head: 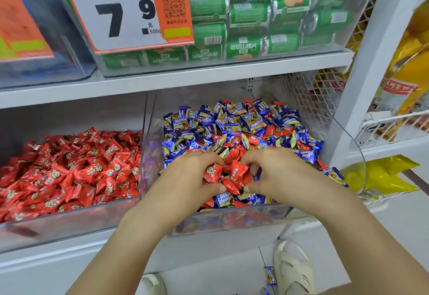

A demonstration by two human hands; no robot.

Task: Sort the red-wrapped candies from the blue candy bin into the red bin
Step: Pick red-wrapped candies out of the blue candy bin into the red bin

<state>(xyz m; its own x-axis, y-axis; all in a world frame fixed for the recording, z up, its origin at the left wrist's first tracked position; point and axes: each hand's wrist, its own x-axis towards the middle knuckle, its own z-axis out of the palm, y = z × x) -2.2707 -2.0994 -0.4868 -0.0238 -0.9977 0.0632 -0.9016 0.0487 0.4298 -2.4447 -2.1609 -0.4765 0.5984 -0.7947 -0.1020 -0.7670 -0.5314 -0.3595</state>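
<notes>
The white metal shelving unit (pixel 176 81) in front of me fills most of what I see. On its upper shelf stands a clear plastic bin of green cylindrical packs (pixel 274 16) printed with white Chinese characters, too blurred for me to read with certainty. Fixed to that bin's front is an orange and white price card (pixel 125 11) showing a large "7", a smaller "9", the character 元, "500g" and a QR code. On the lower shelf to my left sits the clear plastic bin heaped with red-wrapped candies (pixel 69 169), each wrapper bearing a round cartoon emblem I cannot read. Just beside it, to the right, is the clear plastic bin of blue-wrapped candies (pixel 232 218), with red ones mixed through the blue pile; the blue wrappers carry white Chinese lettering. Yellow snack bags (pixel 380 176) lie on the shelving to my right.

My left hand (pixel 185 178) and my right hand (pixel 281 174) are together in the front of the blue bin, fingers curled towards each other and cupped round a bunch of red-wrapped candies (pixel 232 174), which rests on the blue pile between my palms. Down on the floor, a stray blue-wrapped candy (pixel 270 276) lies near my pale shoe (pixel 293 269).
</notes>
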